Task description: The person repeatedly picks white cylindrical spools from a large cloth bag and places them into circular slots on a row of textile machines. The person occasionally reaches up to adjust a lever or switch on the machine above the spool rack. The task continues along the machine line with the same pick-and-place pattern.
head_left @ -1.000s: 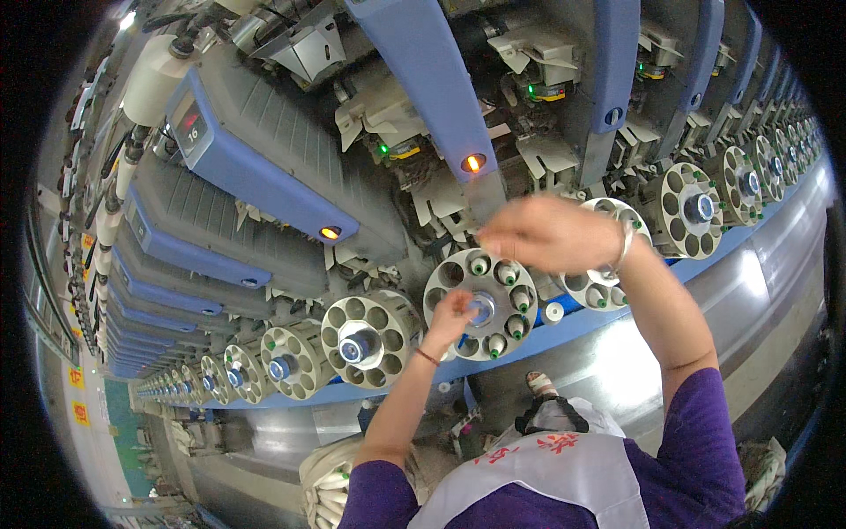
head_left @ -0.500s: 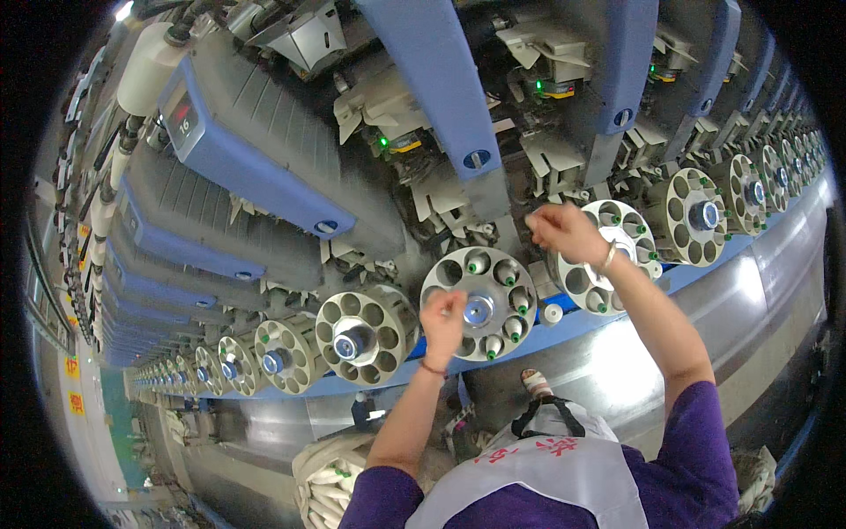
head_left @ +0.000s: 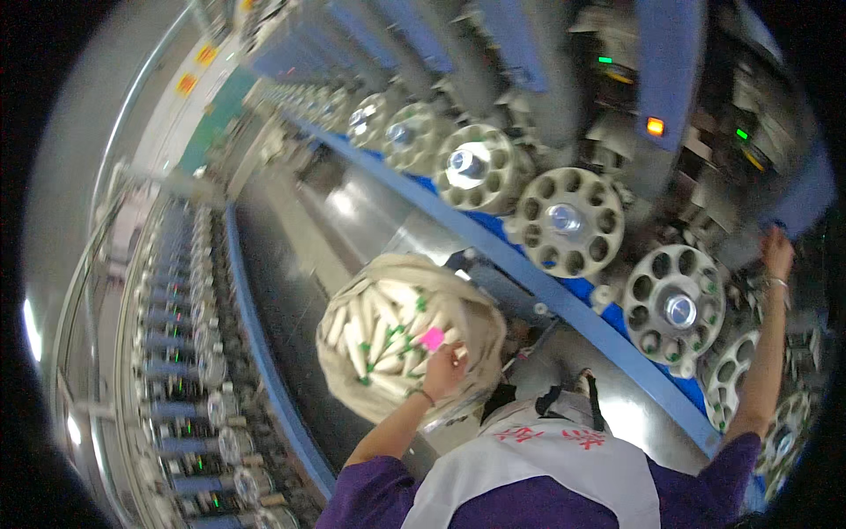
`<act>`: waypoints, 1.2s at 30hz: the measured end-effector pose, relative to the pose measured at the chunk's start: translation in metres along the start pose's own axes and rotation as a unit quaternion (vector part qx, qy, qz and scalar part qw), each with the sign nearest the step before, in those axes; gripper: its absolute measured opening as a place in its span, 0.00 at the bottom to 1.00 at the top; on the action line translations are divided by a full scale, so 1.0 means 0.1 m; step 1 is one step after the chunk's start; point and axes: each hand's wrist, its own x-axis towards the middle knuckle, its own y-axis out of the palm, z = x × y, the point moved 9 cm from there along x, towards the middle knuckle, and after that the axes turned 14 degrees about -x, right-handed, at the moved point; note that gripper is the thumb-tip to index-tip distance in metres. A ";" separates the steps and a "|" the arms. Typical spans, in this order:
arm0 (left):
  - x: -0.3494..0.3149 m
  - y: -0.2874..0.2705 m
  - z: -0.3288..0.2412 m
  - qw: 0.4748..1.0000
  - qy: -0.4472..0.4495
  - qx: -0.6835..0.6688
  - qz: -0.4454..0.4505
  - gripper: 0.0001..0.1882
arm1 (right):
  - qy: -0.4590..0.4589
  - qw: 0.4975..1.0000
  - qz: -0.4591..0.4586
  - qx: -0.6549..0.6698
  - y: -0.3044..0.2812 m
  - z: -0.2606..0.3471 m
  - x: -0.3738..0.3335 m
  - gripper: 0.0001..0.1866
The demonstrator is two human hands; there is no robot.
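My left hand reaches into a cloth sack full of white yarn bobbins with green tips. Its fingers are curled in among the bobbins at the sack's right side, beside a bright pink piece; what they grip is hidden. Far to the right, my right hand is raised at the lower end of a blue machine panel. The fingers there are drawn together, small and blurred, and I cannot make out what is in them. Below and left of it stands a round bobbin magazine with several bobbins in its pockets.
More round magazines line the machine along a blue rail. An orange light glows on one panel. Across the grey aisle floor, another row of machines runs along the left.
My view has swung left, bringing the sack to the middle. My left hand has left the magazine and gone down into the sack. My right hand is now farther right, at the blue panel.
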 end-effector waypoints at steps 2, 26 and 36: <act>-0.06 -0.67 0.76 0.993 -0.050 0.027 -0.106 0.19 | -0.033 0.953 -0.109 -0.280 -0.31 0.24 0.07 0.20; -0.56 -3.17 2.45 0.682 -0.139 -0.649 -0.307 0.12 | -0.073 0.807 0.465 0.356 2.84 6.40 -4.56 0.13; -0.39 -1.53 2.61 0.880 -0.403 -0.249 -0.032 0.21 | -0.725 0.378 0.487 -0.307 3.24 5.34 -7.36 0.16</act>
